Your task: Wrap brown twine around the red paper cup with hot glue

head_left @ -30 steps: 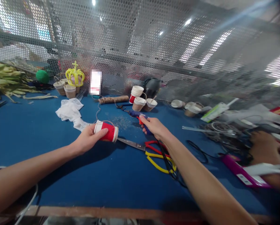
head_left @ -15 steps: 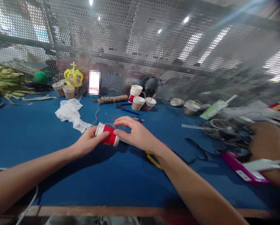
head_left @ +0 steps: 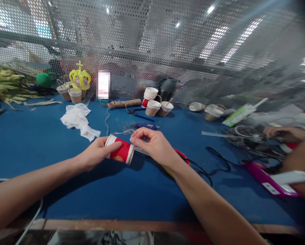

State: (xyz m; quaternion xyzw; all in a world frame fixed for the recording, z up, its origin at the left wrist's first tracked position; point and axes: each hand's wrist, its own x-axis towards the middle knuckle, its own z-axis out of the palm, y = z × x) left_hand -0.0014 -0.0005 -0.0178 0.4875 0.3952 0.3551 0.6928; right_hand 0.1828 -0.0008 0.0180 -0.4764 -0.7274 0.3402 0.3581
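My left hand (head_left: 95,157) grips a red and white paper cup (head_left: 119,152) lying on its side just above the blue table (head_left: 111,190). My right hand (head_left: 154,144) is beside the cup's open end, thumb and forefinger pinched on a strand of brown twine (head_left: 121,132). The twine runs back to a twine spool (head_left: 123,103) near the mesh wall. A blue glue gun (head_left: 145,126) lies on the table just behind my right hand. Scissors with red and yellow handles (head_left: 181,156) are mostly hidden under my right wrist.
Several paper cups (head_left: 154,104) stand by the perforated metal wall (head_left: 167,51). White lace (head_left: 77,119), a yellow crown (head_left: 80,79) and green leaves (head_left: 4,86) lie at the left. Another person's hand (head_left: 282,133) works among cables and a purple object (head_left: 269,178) at the right.
My right hand let go of the blue glue gun, came over to the cup and pinched the twine. The cup has turned slightly in my left hand.
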